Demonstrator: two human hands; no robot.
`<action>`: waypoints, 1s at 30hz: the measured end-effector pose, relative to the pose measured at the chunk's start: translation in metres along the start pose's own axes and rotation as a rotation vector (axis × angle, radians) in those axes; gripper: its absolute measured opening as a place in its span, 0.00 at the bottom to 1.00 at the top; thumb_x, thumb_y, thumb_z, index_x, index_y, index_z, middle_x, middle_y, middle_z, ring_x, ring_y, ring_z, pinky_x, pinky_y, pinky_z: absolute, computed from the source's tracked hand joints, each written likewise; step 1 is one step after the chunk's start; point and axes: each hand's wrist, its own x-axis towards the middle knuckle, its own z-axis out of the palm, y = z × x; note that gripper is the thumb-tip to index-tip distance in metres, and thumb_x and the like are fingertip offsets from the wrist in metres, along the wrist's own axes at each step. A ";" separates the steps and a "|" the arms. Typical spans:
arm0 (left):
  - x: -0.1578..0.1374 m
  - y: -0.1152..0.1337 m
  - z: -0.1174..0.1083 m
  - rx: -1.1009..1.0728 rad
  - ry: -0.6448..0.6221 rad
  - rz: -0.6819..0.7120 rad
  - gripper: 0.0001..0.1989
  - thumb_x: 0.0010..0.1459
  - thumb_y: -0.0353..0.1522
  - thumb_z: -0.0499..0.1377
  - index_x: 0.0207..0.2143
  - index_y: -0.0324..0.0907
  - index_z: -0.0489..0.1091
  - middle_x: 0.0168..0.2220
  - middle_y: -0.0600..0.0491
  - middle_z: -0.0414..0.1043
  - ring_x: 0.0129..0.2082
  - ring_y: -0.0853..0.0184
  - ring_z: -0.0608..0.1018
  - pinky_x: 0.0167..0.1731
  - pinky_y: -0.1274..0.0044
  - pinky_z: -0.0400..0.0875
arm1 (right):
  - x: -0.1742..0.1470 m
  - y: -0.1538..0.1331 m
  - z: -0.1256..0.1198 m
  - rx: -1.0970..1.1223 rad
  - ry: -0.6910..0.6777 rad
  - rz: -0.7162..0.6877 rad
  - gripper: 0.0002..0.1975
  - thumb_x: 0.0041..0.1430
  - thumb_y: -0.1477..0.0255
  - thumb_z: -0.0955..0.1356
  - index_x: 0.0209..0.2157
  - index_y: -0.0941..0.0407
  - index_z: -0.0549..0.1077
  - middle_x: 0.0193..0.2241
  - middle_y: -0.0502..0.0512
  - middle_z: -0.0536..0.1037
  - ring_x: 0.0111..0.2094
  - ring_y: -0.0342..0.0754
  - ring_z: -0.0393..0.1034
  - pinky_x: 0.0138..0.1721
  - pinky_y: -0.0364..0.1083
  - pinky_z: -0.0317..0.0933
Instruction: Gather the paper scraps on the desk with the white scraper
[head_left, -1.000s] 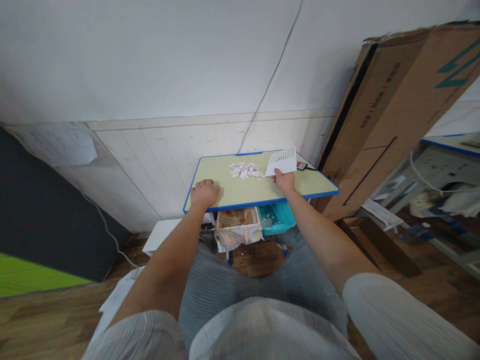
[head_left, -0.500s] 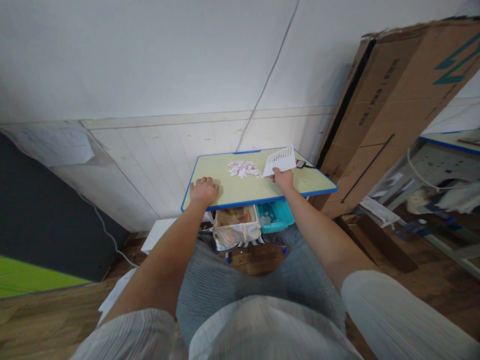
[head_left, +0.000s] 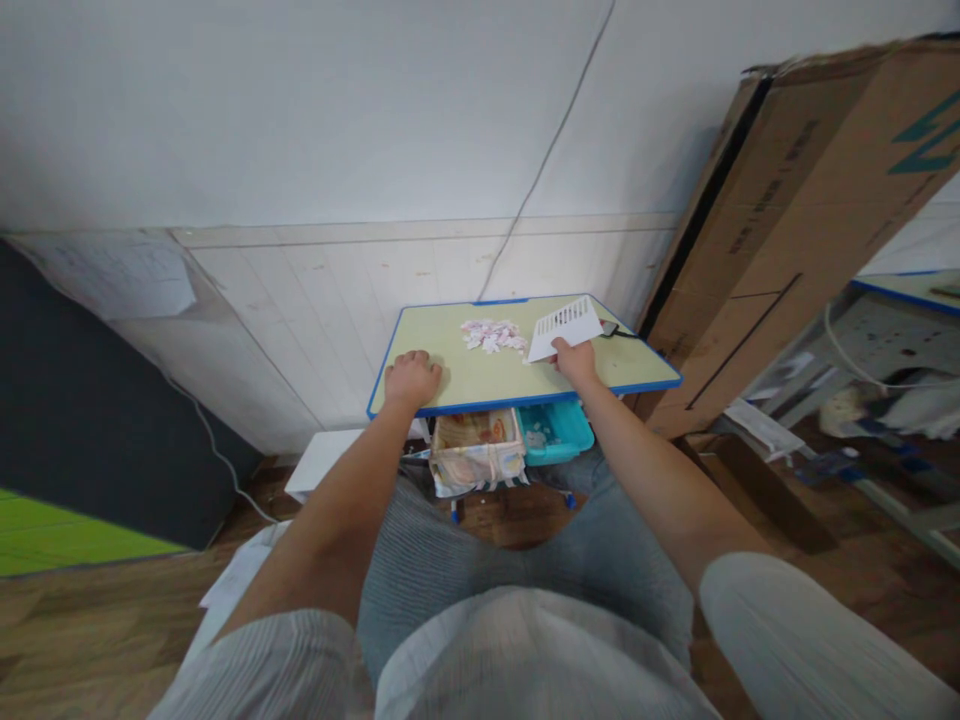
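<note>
My right hand [head_left: 574, 362] grips the lower edge of a white card with rows of slots [head_left: 566, 326], thumb on top. The card is held tilted over the right half of a small pale-yellow table [head_left: 480, 383] with a blue rim. A heap of small pinkish-white paper pieces [head_left: 491, 335] lies left of the card, towards the middle of the tabletop. My left hand [head_left: 413, 378] rests palm down on the table's left front part, fingers apart and nothing held. A small dark object with a strap [head_left: 609, 328] lies partly behind the card.
Beneath the tabletop sit a cloth-lined basket [head_left: 480, 462] and a teal bin [head_left: 556, 440] with small pieces inside. Tall cardboard boxes [head_left: 780, 220] lean at the right, and a white panelled wall [head_left: 337, 300] stands behind. A white box [head_left: 319, 460] is at the left.
The card in my right hand has turned and tilted slightly, so its slots face me more. My left hand stays on the table. The view has shifted a little.
</note>
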 end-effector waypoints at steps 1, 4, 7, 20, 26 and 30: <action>0.000 -0.001 0.001 -0.004 0.002 0.000 0.25 0.79 0.39 0.51 0.66 0.37 0.78 0.71 0.33 0.77 0.71 0.44 0.76 0.68 0.58 0.73 | -0.002 0.000 -0.002 -0.006 -0.011 0.004 0.23 0.78 0.60 0.76 0.66 0.55 0.78 0.64 0.63 0.81 0.58 0.59 0.82 0.58 0.62 0.81; 0.002 -0.002 0.002 -0.015 0.008 -0.002 0.25 0.79 0.39 0.52 0.66 0.37 0.78 0.70 0.34 0.77 0.71 0.44 0.76 0.68 0.59 0.73 | -0.006 0.001 -0.010 -0.007 -0.026 0.017 0.23 0.78 0.60 0.76 0.66 0.55 0.78 0.64 0.63 0.81 0.58 0.59 0.82 0.58 0.62 0.81; 0.002 -0.003 0.002 -0.018 0.006 -0.006 0.25 0.78 0.39 0.52 0.66 0.38 0.78 0.70 0.34 0.77 0.70 0.43 0.77 0.68 0.58 0.74 | -0.007 0.000 -0.015 0.016 -0.004 0.030 0.23 0.78 0.60 0.76 0.66 0.55 0.78 0.63 0.63 0.82 0.57 0.59 0.82 0.57 0.61 0.81; 0.003 -0.002 0.000 -0.014 0.002 -0.010 0.27 0.77 0.40 0.52 0.67 0.35 0.78 0.70 0.34 0.78 0.70 0.42 0.77 0.67 0.57 0.75 | -0.009 0.000 -0.015 0.084 -0.009 0.028 0.22 0.78 0.61 0.76 0.66 0.55 0.78 0.63 0.62 0.82 0.57 0.59 0.82 0.57 0.61 0.81; 0.003 -0.003 0.001 -0.016 0.004 -0.011 0.27 0.77 0.40 0.53 0.67 0.35 0.79 0.69 0.34 0.79 0.69 0.43 0.78 0.67 0.58 0.76 | -0.008 0.000 -0.018 0.107 -0.032 0.022 0.23 0.77 0.60 0.77 0.66 0.55 0.79 0.64 0.63 0.81 0.58 0.60 0.82 0.57 0.62 0.81; 0.003 -0.003 0.002 -0.020 0.010 -0.015 0.27 0.77 0.41 0.53 0.66 0.37 0.79 0.68 0.35 0.79 0.69 0.44 0.78 0.67 0.59 0.76 | -0.005 0.002 -0.022 0.124 -0.011 0.029 0.23 0.77 0.60 0.77 0.65 0.55 0.79 0.64 0.62 0.82 0.58 0.60 0.82 0.57 0.61 0.81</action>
